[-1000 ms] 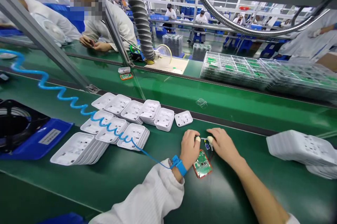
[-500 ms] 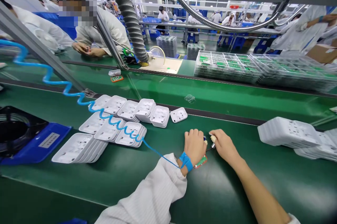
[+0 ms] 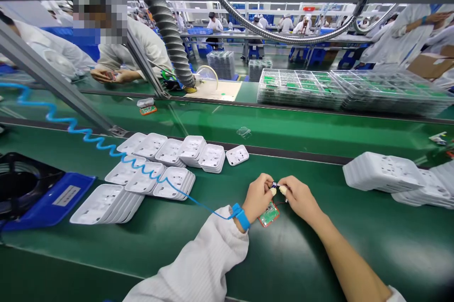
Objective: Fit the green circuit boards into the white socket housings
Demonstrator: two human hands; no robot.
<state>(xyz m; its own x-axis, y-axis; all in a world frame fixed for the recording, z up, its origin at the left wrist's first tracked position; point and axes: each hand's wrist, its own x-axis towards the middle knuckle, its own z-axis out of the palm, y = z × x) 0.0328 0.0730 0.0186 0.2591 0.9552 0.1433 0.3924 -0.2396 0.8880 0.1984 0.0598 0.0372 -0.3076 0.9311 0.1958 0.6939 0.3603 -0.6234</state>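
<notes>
The left hand [image 3: 260,195] pinches a small dark-blue part [image 3: 274,185], the right hand [image 3: 299,196] closer to it than a moment ago; I can't tell what the right grips. The circuit board [image 3: 269,215], less covered now, lies just beneath on the green worktop [image 3: 301,259], between stacked white plastic shells [image 3: 97,202]; across the way, a white-sleeved co-worker [image 3: 145,42] leans in.

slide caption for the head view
Left hand pinching a small dark part, right hand close by, near a green circuit board.

Smooth plastic shells [image 3: 92,206], shiny metal conduit [image 3: 283,38]
</notes>
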